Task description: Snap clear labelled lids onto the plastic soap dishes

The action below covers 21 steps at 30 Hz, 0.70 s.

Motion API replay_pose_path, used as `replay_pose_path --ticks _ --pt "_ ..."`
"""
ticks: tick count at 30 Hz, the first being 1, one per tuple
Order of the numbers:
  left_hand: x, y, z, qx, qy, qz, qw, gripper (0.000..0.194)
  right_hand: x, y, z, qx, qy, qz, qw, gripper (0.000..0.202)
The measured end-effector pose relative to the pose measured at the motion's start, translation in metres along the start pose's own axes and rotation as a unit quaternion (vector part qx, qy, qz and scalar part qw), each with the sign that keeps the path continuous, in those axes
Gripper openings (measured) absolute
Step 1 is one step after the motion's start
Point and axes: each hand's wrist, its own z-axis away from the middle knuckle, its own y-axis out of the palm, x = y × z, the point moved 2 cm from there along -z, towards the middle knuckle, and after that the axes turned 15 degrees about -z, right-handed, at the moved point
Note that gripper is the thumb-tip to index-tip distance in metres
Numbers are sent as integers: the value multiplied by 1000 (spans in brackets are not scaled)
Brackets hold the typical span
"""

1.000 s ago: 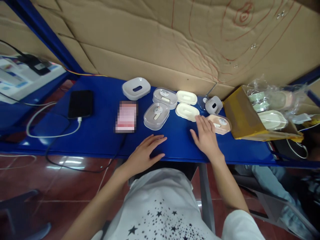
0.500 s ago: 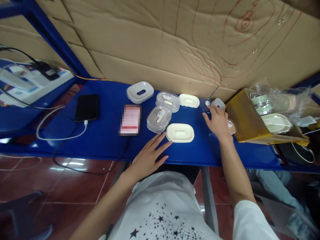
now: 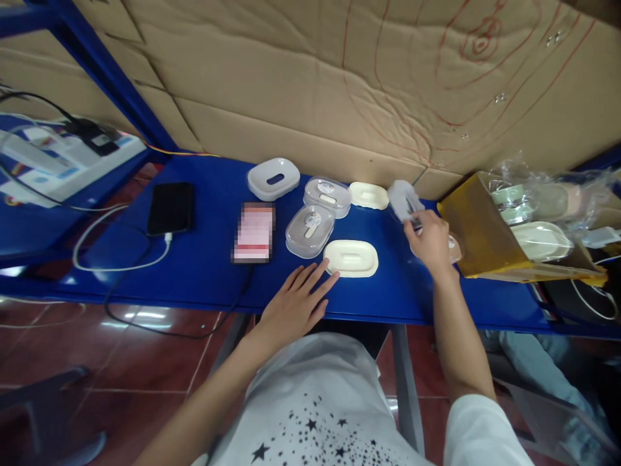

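Note:
My left hand (image 3: 298,301) lies flat with spread fingers on the table, its fingertips at the near left edge of a cream soap dish base (image 3: 350,258). My right hand (image 3: 431,241) is curled at the right, thumb and fingers pinched at the near edge of a grey slotted soap dish (image 3: 403,199), which looks tilted. The exact grip is hidden by the fingers. Beside that hand sits a peach-coloured dish with a label (image 3: 455,248), partly covered. Two clear-lidded soap dishes, one at the back (image 3: 327,196) and one nearer (image 3: 309,231), stand left of centre.
On the blue table (image 3: 213,213) are a white slotted dish (image 3: 274,179), a wavy cream piece (image 3: 369,195), a pixelated pink screen (image 3: 253,233) and a black device (image 3: 169,208) with its cable. An open cardboard box (image 3: 468,226) holds wrapped dishes. A cardboard wall (image 3: 272,84) rises behind.
My right hand has drawn back toward me and slightly right. The grey dish has shifted left, to where a clear lid was. My left hand has barely moved.

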Motion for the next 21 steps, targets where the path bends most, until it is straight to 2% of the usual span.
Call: replay_pose_path --ticks 2,3,6,8,13,15,17,19,21 --pt "2 -2 -6 12 -3 3 1000 63 14 2 35 -9 -67 -126 990 27" --pt "3 -3 -9 17 1 4 1000 61 18 4 52 -2 -65 -190 980 27" --pt "8 -7 -18 23 29 7 999 47 13 16 88 12 27 -346 938 31" --pt "9 -9 -19 18 49 10 999 33 1 25 98 -2 87 -391 916 37" --pt "4 -14 -1 -14 59 20 998 18 -26 37 98 -20 149 -407 901 52" --pt "3 -16 10 -27 50 28 998 17 -27 34 99 -31 146 -379 913 55" --pt "4 -17 19 -39 39 35 998 17 -20 30 101 -16 89 -322 942 57" --pt "6 -18 26 -47 27 34 998 17 -10 29 103 45 3 -254 966 61" --pt "8 -17 29 -47 14 24 999 17 -2 30 104 106 -58 -206 971 68"
